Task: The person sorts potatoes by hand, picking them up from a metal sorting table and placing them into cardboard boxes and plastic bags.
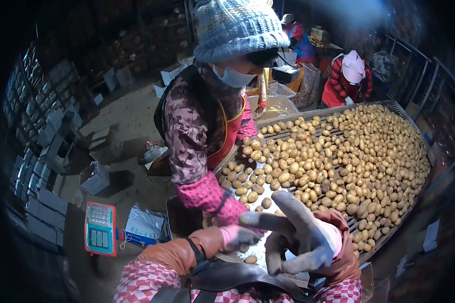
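My left hand [237,237], in a pink glove with grey fingers, reaches right over the near end of the sorting table. Its fingers are bent together and point down; what lies inside them is hidden. A potato [244,248] shows just under its fingertips. My right hand [306,235], in a grey glove, is raised over the pale chute [260,252] with fingers spread and nothing visible between them. One loose potato [251,259] lies on the chute between my hands. Many more potatoes [359,166] cover the slatted table beyond.
A co-worker [202,116] in a knitted hat stands at the table's left side, a pink sleeve close to my left hand. Another person [346,78] bends over the far end. Left are a digital scale [100,228], an open carton [94,178] and stacked boxes [45,212].
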Available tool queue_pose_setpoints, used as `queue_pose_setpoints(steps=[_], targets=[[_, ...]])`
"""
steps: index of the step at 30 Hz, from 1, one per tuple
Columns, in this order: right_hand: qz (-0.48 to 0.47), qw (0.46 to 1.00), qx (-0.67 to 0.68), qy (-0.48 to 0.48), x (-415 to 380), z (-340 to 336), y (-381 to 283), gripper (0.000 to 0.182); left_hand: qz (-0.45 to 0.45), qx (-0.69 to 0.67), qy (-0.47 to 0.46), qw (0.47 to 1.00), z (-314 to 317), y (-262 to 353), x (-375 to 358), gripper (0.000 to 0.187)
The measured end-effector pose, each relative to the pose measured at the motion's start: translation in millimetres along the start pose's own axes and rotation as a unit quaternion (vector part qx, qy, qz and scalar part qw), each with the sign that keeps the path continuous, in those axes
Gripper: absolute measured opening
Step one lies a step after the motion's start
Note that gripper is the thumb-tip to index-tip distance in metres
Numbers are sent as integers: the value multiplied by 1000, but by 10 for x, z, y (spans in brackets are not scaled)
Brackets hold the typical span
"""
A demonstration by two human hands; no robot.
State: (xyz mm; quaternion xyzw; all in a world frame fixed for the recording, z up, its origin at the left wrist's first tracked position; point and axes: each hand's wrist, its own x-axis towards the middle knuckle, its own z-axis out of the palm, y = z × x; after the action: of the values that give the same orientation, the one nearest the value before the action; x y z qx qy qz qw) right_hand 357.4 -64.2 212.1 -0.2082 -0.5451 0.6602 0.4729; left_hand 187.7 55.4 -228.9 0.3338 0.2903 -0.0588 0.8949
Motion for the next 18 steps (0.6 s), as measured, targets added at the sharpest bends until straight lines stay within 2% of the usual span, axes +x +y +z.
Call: queue_pose_setpoints(steps=[1,2,4,5,6,7,8,10,11,12,13,14,15,16,17,18], targets=[[7,999,-15,-46,61,-130,78,105,21,74,99,992,285,412,-370,28],[31,999,16,-27,79,-162,142,103,26,145,195,970,594,845,-758,28],[-14,996,57,67,253,-344,337,101,75,27,13,997,-72,351,-75,31],[-46,992,2,117,362,-519,348,97,80,-37,-80,993,-375,130,242,32],[-80,981,-52,170,476,-691,270,92,181,264,-72,945,-24,265,37,35],[-102,976,-47,187,548,-865,69,89,276,528,-8,803,379,435,-205,37],[-125,970,-39,203,583,-1044,-130,87,79,393,39,915,699,529,-360,39],[-196,958,-73,197,610,-1148,-395,85,111,501,-34,858,441,403,-269,41],[-216,954,-71,197,590,-1088,-516,84,164,503,34,848,422,361,-346,44],[-219,959,-77,161,528,-946,-517,86,162,506,34,846,351,340,-368,44],[-218,965,-85,121,440,-754,-447,88,143,487,77,858,249,321,-362,44],[-190,973,-75,107,337,-412,-397,95,127,464,122,868,112,269,-322,43],[-129,990,10,61,233,-206,-343,97,177,459,98,865,-63,118,-224,42],[-49,993,-99,50,-23,-96,-254,94,227,452,73,859,-230,-29,-131,42],[-106,988,-45,-101,-26,38,-202,93,157,245,97,952,-176,-39,-175,42],[-173,956,5,-237,87,71,-108,92,77,24,115,990,-141,-54,-232,42]])
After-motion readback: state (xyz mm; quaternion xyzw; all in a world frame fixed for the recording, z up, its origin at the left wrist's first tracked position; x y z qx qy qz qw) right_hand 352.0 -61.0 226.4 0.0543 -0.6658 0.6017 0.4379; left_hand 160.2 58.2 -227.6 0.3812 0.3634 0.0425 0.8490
